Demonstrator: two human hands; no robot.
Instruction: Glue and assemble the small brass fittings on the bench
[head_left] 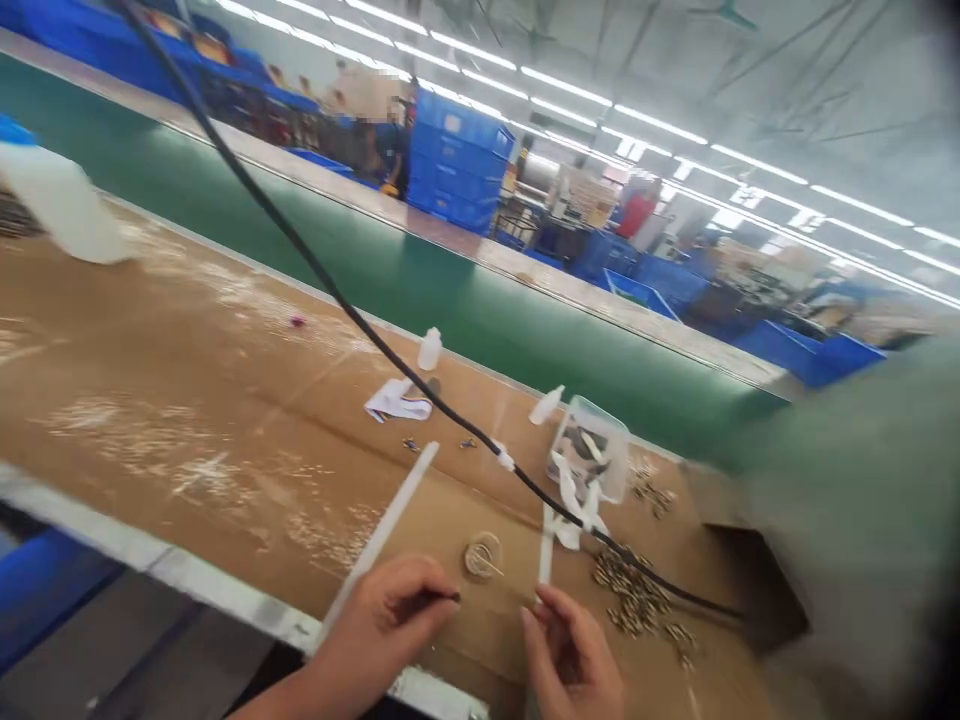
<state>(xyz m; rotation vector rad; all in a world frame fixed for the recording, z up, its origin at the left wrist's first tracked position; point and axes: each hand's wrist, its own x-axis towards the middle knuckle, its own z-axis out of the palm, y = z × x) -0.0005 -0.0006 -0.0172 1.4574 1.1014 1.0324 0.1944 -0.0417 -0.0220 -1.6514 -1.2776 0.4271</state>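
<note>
My left hand (386,622) is over the work table near its front edge, thumb and forefinger pinched; a tiny dark bit shows at the tips, too small to name. To its right, my right hand (574,655) also has thumb and forefinger closed together, and what they hold, if anything, cannot be made out. Between and just beyond the hands sits a small round clear dish (480,556) with a thin stick in it. Beside my right hand lies a pile of small brass-coloured metal parts (634,592). Two small parts (468,443) lie farther back.
A black cable (322,275) hangs diagonally across the view. Toward the back are a clear plastic box (616,455) with tools and white cloth, small white bottles (430,350) and a folded white strap (401,402). A large white jug (71,205) stands left. Behind runs a green conveyor belt (442,272).
</note>
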